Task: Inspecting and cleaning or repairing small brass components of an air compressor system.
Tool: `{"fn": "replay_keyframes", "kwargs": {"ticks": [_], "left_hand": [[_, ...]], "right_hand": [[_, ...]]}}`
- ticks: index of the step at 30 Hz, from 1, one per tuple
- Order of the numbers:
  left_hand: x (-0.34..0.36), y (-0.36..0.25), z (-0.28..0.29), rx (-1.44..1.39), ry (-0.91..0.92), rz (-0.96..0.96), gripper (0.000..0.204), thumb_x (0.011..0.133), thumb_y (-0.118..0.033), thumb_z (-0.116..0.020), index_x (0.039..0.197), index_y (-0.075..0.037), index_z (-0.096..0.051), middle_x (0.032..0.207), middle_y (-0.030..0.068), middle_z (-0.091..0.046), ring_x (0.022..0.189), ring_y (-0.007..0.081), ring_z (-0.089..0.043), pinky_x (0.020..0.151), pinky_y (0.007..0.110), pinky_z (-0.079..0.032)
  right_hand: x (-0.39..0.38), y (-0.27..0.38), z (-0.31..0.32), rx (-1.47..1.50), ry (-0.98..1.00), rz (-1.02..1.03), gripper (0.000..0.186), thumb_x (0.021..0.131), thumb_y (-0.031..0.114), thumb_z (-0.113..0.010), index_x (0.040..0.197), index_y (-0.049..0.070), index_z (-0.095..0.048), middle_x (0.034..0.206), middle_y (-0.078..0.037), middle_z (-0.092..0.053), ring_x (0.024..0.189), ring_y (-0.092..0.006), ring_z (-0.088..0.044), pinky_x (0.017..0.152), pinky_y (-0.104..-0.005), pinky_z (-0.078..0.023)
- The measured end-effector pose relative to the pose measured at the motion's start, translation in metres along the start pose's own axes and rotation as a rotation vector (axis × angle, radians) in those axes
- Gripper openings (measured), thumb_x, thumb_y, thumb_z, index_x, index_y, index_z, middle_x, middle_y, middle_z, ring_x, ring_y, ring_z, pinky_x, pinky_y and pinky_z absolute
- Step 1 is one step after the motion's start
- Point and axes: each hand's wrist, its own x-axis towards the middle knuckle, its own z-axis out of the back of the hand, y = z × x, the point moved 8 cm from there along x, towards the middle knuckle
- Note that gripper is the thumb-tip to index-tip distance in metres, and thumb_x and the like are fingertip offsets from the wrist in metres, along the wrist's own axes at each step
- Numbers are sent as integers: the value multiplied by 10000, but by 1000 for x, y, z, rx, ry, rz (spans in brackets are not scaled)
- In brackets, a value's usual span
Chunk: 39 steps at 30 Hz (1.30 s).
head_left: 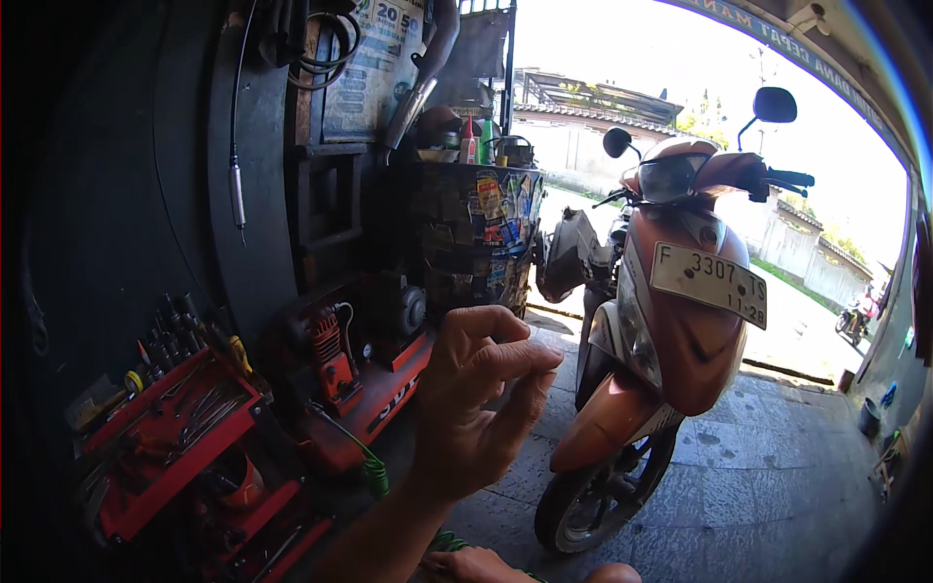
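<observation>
Your raised hand (481,398) hides part of the red compressor (364,374). Your other hand (476,565) is cut off at the bottom edge. Tools in the red tray (160,428), lower left, too dark to identify.

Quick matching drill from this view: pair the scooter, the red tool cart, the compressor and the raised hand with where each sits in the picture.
Things:
1. orange scooter
2. red tool cart
3. red air compressor
4. raised hand

Places:
A. far lower left, trays full of tools
B. centre foreground, fingers curled, holding nothing that shows
C. right of centre, parked on the paved floor, facing the camera
D. on the floor between the cart and the hand, coiled green hose beside it

Pairs: 1-C, 2-A, 3-D, 4-B
</observation>
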Motion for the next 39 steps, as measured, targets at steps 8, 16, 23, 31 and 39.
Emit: {"fn": "replay_keyframes", "kwargs": {"ticks": [8,16,23,31,39], "left_hand": [[-17,8,15,-125,-46,181,132,863,-22,-652,982,-79,-654,1021,70,-559,704,48,-477,568,190,-387],[-87,27,43,-1042,-242,736,178,884,-28,-599,1058,-30,-639,928,122,-668,616,85,-505,532,235,-408],[-95,17,57,-1077,-221,687,196,890,-55,-609,1083,-51,-639,971,108,-624,626,91,-462,540,230,-364],[-101,20,55,-1199,-183,711,204,893,-68,-614,1095,-57,-633,991,87,-585,670,108,-441,573,241,-356],[-110,7,38,-1263,-225,736,152,903,-64,-624,1055,-46,-631,965,97,-560,649,104,-431,565,253,-356]], "right_hand": [[-5,15,9,17,-19,28,376,897,439,-584,1031,100,-675,859,-198,-673,792,-417,-640,662,-507,-510],[-8,6,7,30,57,-19,417,900,453,-583,1054,74,-663,909,-206,-682,835,-414,-643,708,-494,-518],[-5,5,-3,63,68,23,405,901,447,-585,1037,75,-666,903,-200,-683,838,-409,-646,703,-488,-519],[-2,1,-6,65,48,25,380,903,445,-584,1010,90,-667,887,-183,-682,828,-404,-645,702,-494,-518],[-23,-8,-10,44,27,21,372,900,447,-584,1005,100,-665,874,-174,-682,826,-398,-648,692,-498,-517]]}}
